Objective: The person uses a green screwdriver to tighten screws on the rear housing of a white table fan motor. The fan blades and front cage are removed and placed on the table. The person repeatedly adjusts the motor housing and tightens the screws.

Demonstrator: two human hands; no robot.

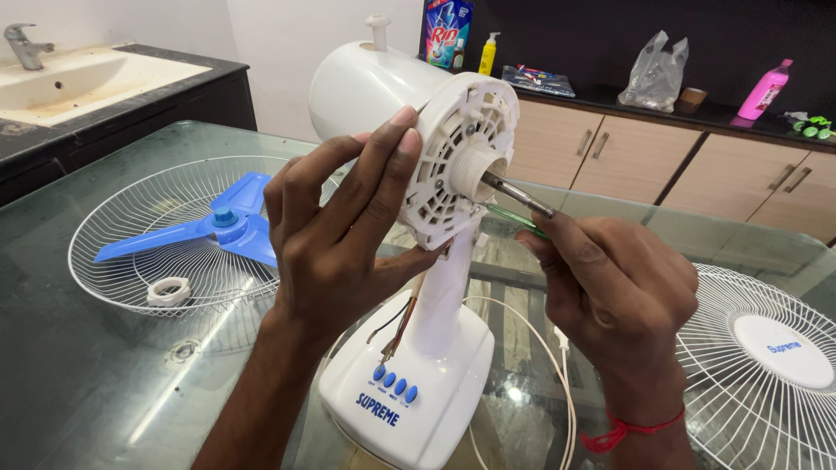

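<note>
A white table fan stands on a glass table (78,383), its blade and grilles removed. My left hand (335,235) grips the fan's motor housing (383,91) from the front left, fingertips on the rim of the round face plate (453,165). My right hand (614,292) holds a screwdriver with a green handle (514,218); its metal shaft reaches toward the threaded collar (475,170) around the motor shaft (518,193). The fan's base (418,383) carries several blue buttons, and loose wires hang beside the stem.
A wire grille (148,226) at left holds the blue blade (218,228) and a white ring nut (168,291). The second grille (766,365) lies at right. A sink (78,83) sits far left. Bottles and a plastic bag stand on the back counter (662,109).
</note>
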